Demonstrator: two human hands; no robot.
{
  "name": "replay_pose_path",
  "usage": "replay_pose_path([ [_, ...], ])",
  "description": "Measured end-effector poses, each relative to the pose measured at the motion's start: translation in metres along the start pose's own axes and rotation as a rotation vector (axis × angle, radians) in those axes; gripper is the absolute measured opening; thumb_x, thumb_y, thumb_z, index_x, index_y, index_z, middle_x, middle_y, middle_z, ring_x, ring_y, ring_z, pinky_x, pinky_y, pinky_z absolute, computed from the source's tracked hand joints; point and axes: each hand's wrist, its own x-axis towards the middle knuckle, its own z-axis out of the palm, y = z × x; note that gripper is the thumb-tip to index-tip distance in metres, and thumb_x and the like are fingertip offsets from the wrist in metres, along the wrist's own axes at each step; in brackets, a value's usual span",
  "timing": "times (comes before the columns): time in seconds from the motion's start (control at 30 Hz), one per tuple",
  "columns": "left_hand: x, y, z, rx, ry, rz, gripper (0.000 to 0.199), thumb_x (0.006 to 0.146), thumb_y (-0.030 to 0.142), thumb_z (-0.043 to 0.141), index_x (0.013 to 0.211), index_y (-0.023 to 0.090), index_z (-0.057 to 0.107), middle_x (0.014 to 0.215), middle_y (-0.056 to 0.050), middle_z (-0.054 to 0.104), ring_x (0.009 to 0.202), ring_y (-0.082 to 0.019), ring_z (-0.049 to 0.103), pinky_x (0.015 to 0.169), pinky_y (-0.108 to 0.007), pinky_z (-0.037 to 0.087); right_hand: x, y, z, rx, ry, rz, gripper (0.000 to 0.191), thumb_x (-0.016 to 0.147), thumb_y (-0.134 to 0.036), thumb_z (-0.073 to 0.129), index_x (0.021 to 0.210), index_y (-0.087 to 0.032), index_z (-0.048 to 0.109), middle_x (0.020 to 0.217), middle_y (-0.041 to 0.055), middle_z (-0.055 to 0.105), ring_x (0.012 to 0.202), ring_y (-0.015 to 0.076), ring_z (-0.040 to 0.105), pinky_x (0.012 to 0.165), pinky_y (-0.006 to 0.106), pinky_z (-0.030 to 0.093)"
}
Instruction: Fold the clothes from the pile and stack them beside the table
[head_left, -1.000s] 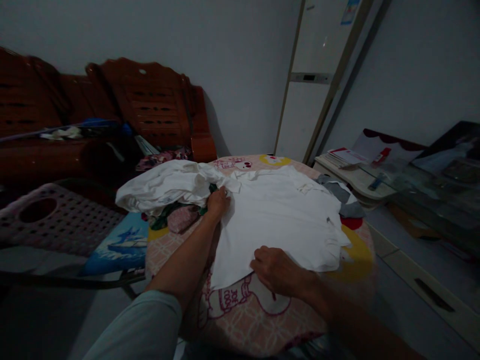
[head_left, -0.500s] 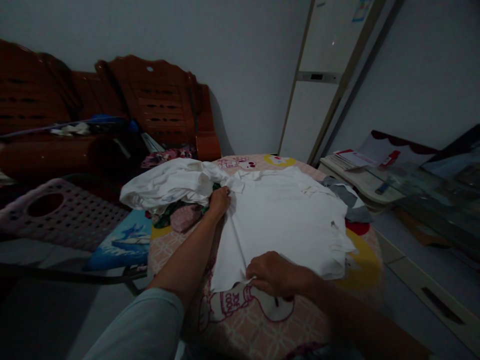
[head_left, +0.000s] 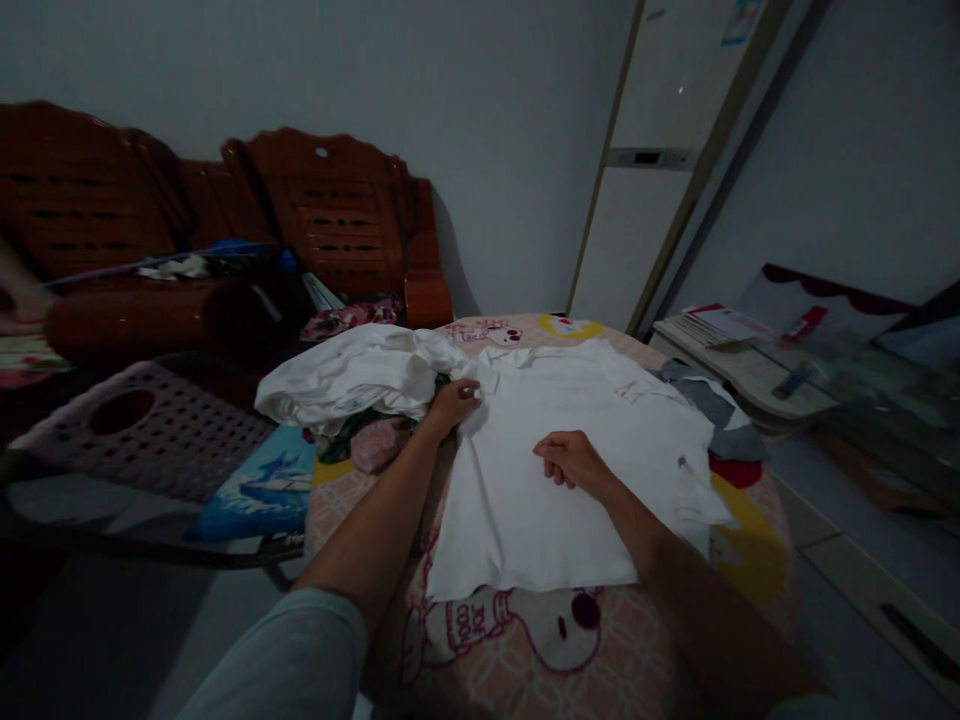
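Observation:
A white short-sleeved shirt (head_left: pixel 540 520) lies spread on the round table. My left hand (head_left: pixel 455 405) rests at its left edge near the sleeve, with a gap between the thumb and index finger; the fingertips are over the fabric. Above the middle of the shirt is my right hand (head_left: pixel 574 460), its fingers curled and no cloth visible in them. Beside my left hand, a bunched white garment (head_left: pixel 352 370) lies on top of a crumpled pink cloth (head_left: pixel 379 443) and some dark green patterned fabric.
A peach patterned tablecloth (head_left: pixel 622 660) covers the table. Grey clothing (head_left: pixel 709 405) lies at its right edge. To the left stand a pink perforated basket (head_left: pixel 187 440) and a wooden bench (head_left: pixel 330 220). Another person's hand (head_left: pixel 22 295) shows at far left. Papers lie on a side cabinet (head_left: pixel 750 370).
My right hand has let go of the shirt's lower hem and moved up over its middle. The shirt's lower left part lies flatter. My left hand's fingers have spread slightly apart.

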Motion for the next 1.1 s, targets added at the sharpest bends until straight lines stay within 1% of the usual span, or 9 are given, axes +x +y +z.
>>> replay_pose_path([
  [0.07,0.0,-0.001,0.0,-0.115,-0.052,-0.038,0.047,0.064,0.017,0.069,0.111,0.011,0.067,0.059,0.005,0.054,0.052,-0.01,0.047,0.051,-0.02,0.035,0.001,0.004,0.0,0.024,0.004,0.002,0.023,0.078,-0.037,0.059,0.083,-0.015,0.065,0.056,-0.0024,0.06,0.038,0.0072,0.047,0.035,0.017,0.029],
  [0.2,0.001,-0.003,0.0,-0.212,0.0,-0.036,0.052,0.063,0.023,0.072,0.114,0.013,0.067,0.067,0.003,0.057,0.057,-0.01,0.049,0.056,-0.021,0.038,-0.005,-0.001,-0.002,-0.011,0.002,-0.091,0.019,0.078,-0.033,0.061,0.079,-0.015,0.066,0.054,-0.0032,0.057,0.043,0.0074,0.047,0.041,0.018,0.035],
  [0.3,0.003,-0.004,0.001,-0.273,0.019,-0.002,0.057,0.063,0.023,0.071,0.119,0.014,0.066,0.075,0.001,0.06,0.066,-0.012,0.053,0.066,-0.023,0.042,-0.018,-0.016,0.007,-0.144,-0.015,-0.286,0.014,0.082,-0.026,0.06,0.079,-0.014,0.067,0.06,-0.0006,0.06,0.053,0.0098,0.052,0.05,0.02,0.04],
  [0.47,0.006,-0.008,0.004,-0.337,0.074,0.032,0.061,0.067,0.021,0.065,0.127,0.014,0.063,0.093,-0.005,0.067,0.082,-0.017,0.059,0.081,-0.028,0.047,-0.057,-0.042,0.059,-0.46,-0.247,-0.864,0.023,0.09,-0.031,0.062,0.103,-0.013,0.066,0.092,0.0083,0.068,0.079,0.0153,0.061,0.071,0.026,0.047],
  [0.6,0.007,-0.01,0.005,-0.357,0.119,0.056,0.058,0.068,0.018,0.064,0.126,0.014,0.063,0.123,-0.01,0.064,0.11,-0.023,0.058,0.1,-0.033,0.043,-0.076,-0.042,0.101,-0.845,-0.377,-1.068,0.039,0.09,-0.048,0.06,0.103,-0.011,0.062,0.093,0.0106,0.065,0.084,0.0212,0.059,0.073,0.031,0.048],
  [0.67,0.009,-0.012,0.006,-0.377,0.111,0.045,0.058,0.069,0.017,0.063,0.126,0.014,0.063,0.13,-0.01,0.062,0.118,-0.024,0.056,0.105,-0.035,0.04,-0.078,-0.04,0.111,-0.941,-0.334,-1.108,0.043,0.092,-0.048,0.057,0.11,-0.009,0.059,0.093,0.0109,0.064,0.083,0.022,0.058,0.071,0.033,0.047],
  [0.83,0.014,-0.017,0.007,-0.369,0.106,0.025,0.059,0.068,0.016,0.061,0.127,0.015,0.063,0.131,-0.01,0.062,0.121,-0.026,0.056,0.109,-0.04,0.039,-0.081,-0.041,0.117,-1.061,-0.247,-1.195,0.035,0.1,-0.018,0.038,0.134,-0.015,0.044,0.084,0.0049,0.062,0.071,0.0184,0.057,0.059,0.031,0.042],
  [0.97,0.016,-0.018,0.008,-0.353,0.104,0.059,0.062,0.067,0.014,0.058,0.129,0.016,0.061,0.134,-0.009,0.06,0.122,-0.024,0.055,0.11,-0.038,0.037,-0.081,-0.042,0.116,-1.075,-0.303,-1.213,0.017,0.098,-0.018,0.043,0.1,-0.014,0.059,0.081,0.0068,0.062,0.071,0.0183,0.058,0.058,0.03,0.042],
  [1.1,0.017,-0.019,0.008,-0.357,0.109,0.052,0.064,0.068,0.014,0.057,0.132,0.016,0.06,0.127,-0.008,0.065,0.114,-0.023,0.059,0.105,-0.036,0.042,-0.074,-0.039,0.11,-0.781,-0.23,-0.993,0.026,0.094,-0.037,0.056,0.079,-0.016,0.059,0.075,0.005,0.064,0.067,0.015,0.057,0.06,0.027,0.04],
])
